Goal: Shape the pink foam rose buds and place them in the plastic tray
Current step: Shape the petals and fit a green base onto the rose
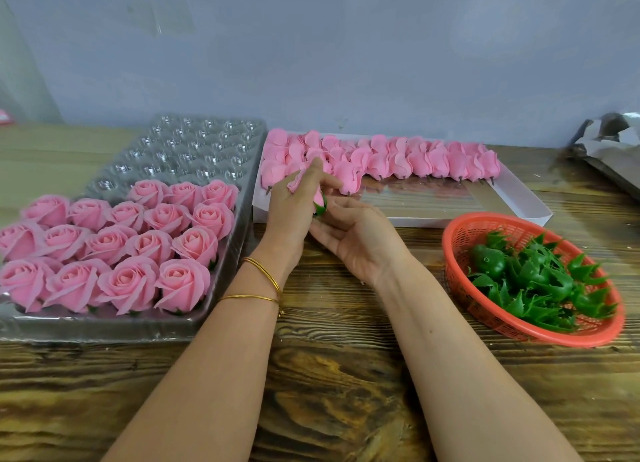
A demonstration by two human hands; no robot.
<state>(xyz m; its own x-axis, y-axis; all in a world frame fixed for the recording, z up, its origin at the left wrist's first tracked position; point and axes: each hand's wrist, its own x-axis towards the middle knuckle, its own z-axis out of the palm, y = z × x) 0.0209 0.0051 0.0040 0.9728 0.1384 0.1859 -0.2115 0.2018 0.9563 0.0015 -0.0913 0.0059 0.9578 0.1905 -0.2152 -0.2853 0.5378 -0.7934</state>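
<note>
On desk (pixel 329 375): tray (pixel 104 328) at left, roses (pixel 149 243) in near rows; box (pixel 433 222) behind centre, buds (pixel 415 160) inside; basket (pixel 502 218) at right, holding leaves (pixel 540 281).

You've got one pink bud (pixel 300 183) in your left hand (pixel 294 212), just right of the plastic tray (pixel 194 150), petals still closed and tilted away from you, its green base (pixel 321 208) pointing down toward your right hand (pixel 353 240), whose fingertips touch it. In the tray itself, the near rows are full of opened roses (pixel 114 243), each sitting upright in its own well with petals spread, while the far wells stand bare. Right of the tray, the unshaped buds (pixel 415 158) lie on their sides in a packed row, stubs toward you.
</note>
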